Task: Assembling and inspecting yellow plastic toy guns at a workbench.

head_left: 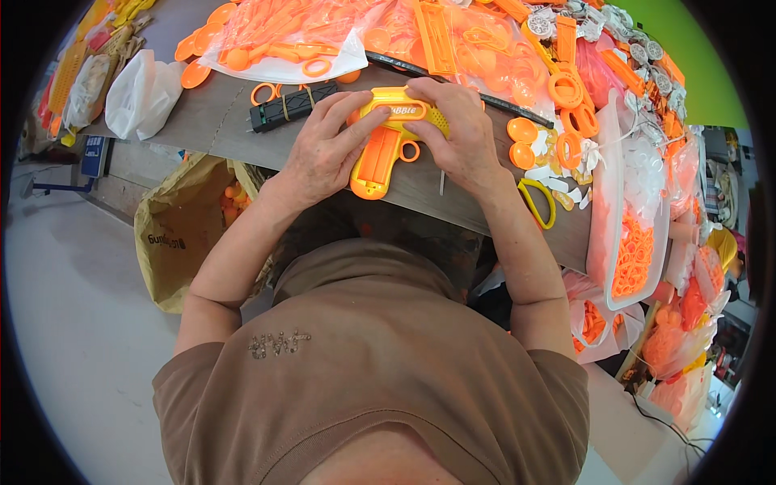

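Both my hands are on a yellow and orange toy gun (376,166) at the near edge of the table, its grip pointing toward me. My left hand (330,144) closes round its left end, fingers over the top. At the other end, my right hand (462,133) grips the body between thumb and fingers. An orange trigger ring (410,151) shows beside the grip, and an orange recessed section runs down the grip. Just left of the gun lies a long black part (289,111) with a band round it. A thin black strip (517,111) lies beyond my right hand.
Clear bags of orange parts (283,40) cover the far side. Orange discs (522,129) and a yellow-green loop (537,204) lie to the right, beside a plastic tub (596,275) of small orange pieces. A brown paper bag (174,259) stands lower left; a white bag (144,95) sits at left.
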`<state>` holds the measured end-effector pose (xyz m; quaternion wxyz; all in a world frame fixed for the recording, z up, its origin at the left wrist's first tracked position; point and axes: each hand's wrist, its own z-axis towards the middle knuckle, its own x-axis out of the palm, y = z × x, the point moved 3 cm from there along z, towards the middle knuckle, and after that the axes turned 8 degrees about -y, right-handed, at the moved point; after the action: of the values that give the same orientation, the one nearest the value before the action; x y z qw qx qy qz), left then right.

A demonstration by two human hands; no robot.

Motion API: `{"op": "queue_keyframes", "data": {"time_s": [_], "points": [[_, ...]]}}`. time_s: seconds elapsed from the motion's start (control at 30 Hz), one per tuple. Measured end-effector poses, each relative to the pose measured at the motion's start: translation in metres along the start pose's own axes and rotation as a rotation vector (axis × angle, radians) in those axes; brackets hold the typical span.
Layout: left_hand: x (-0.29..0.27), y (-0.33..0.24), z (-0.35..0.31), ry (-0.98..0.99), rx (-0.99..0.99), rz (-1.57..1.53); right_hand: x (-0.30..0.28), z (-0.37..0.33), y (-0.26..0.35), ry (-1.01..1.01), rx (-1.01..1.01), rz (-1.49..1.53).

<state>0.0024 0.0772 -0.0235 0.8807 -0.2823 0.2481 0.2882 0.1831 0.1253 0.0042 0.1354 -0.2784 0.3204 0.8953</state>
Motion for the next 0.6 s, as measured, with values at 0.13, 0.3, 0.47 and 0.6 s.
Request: {"op": "queue_keyframes", "data": {"time_s": [0.13,0.3,0.47,0.6], "points": [[0.001,-0.001,0.0,-0.009,0.016,0.001,-0.001,-0.016,0.0,0.002,-0.071,-0.156],[0.002,-0.001,-0.001,-0.023,0.027,0.01,0.003,-0.025,0.007,0.039,-0.125,-0.332],[0.002,-0.001,-0.001,-0.022,0.016,0.006,0.008,-0.026,0.009,0.061,-0.135,-0.397],[0.001,-0.002,0.004,-0.009,-0.058,-0.098,0.011,-0.031,0.008,-0.005,-0.138,-0.427]]}}
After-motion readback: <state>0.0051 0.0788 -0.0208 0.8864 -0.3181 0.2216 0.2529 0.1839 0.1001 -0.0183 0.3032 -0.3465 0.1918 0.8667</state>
